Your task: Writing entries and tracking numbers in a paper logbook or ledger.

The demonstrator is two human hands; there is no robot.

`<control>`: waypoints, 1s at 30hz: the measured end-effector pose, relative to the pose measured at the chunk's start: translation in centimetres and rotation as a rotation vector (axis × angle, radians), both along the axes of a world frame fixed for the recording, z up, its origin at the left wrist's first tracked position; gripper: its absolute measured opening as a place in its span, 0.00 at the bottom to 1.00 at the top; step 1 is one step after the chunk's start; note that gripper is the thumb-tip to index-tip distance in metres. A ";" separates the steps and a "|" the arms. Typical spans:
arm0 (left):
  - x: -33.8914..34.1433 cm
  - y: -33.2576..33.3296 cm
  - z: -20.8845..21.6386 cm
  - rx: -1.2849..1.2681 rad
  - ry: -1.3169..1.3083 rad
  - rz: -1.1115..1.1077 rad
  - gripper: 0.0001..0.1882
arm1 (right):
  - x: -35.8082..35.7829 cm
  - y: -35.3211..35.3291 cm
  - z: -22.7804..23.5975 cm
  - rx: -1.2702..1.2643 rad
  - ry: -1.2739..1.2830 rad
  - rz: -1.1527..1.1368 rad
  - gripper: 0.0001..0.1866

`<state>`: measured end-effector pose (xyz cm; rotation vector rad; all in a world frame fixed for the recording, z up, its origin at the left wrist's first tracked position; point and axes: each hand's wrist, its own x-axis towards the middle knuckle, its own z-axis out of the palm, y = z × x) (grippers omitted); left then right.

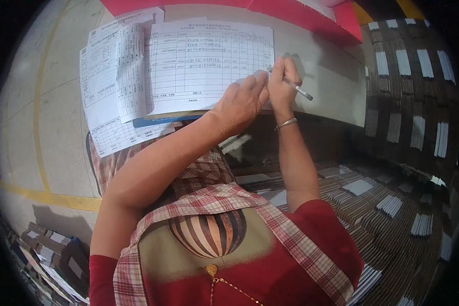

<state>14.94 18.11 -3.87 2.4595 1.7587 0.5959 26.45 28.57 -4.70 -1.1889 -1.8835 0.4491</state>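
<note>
A printed form (209, 76) with a ruled table and handwriting in its upper rows lies before me. My right hand (283, 81) pinches a pen (303, 92) at the form's right edge; the pen's cap end points down to the right, and its tip is hidden by the fingers. Resting on the form's lower right part is my left hand (242, 97), fingers laid on the paper close beside the right hand, holding nothing. A folded-over stack of sheets (130, 76) sits at the form's left, above another printed sheet (99, 76). A blue edge (163, 120) peeks out underneath.
Tall stacks of flat brown cardboard (408, 92) with white bundles rise at the right and lower right. Pink-red panels (306, 18) border the far side. More stacked cardboard (56, 250) stands lower left, near a yellow floor line (61, 200).
</note>
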 end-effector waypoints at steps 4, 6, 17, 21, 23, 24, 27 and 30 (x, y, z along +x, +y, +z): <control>0.0 0.0 0.2 -0.027 0.001 0.004 0.33 | 0.0 0.0 0.0 0.009 -0.016 0.001 0.16; 0.0 -0.1 0.2 -0.034 0.002 0.001 0.34 | -0.1 0.0 0.0 0.013 -0.016 -0.014 0.16; -0.1 0.0 0.3 -0.034 0.021 -0.004 0.31 | -0.2 0.1 -0.1 0.032 0.015 0.022 0.15; 0.0 0.0 0.0 0.018 0.024 0.015 0.31 | -0.2 0.1 0.0 0.054 -0.016 0.017 0.15; -0.1 0.0 0.0 0.012 0.016 -0.001 0.30 | -0.2 0.0 0.0 0.038 -0.009 0.022 0.15; -0.1 0.0 0.1 0.012 0.016 0.000 0.30 | -0.2 0.0 0.0 0.023 -0.003 0.028 0.15; 0.0 -0.1 0.1 0.009 0.039 0.005 0.30 | -0.2 0.1 -0.1 0.015 0.017 0.038 0.15; 0.0 0.0 0.0 0.002 0.012 0.008 0.30 | -0.3 -0.1 0.1 0.027 0.024 0.019 0.15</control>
